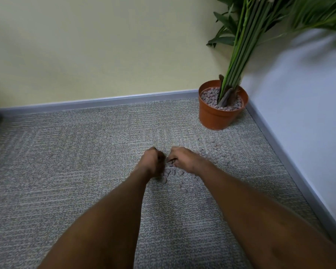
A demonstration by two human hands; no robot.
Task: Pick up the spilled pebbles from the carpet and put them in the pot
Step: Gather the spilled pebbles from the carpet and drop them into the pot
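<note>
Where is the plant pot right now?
In the head view, the orange pot stands upper right in the wall corner, on the carpet beyond the spilled pebbles.

An office corner: grey carpet tiles [66, 162], metal skirting [105, 100], potted plant [237, 61].

I see small round grey-pink pebbles [179, 172] scattered loose on the grey woven carpet [66, 171] at centre frame, thinning toward the upper right. The round orange plastic pot [215, 117] stands upright there, filled with like pebbles.
</note>
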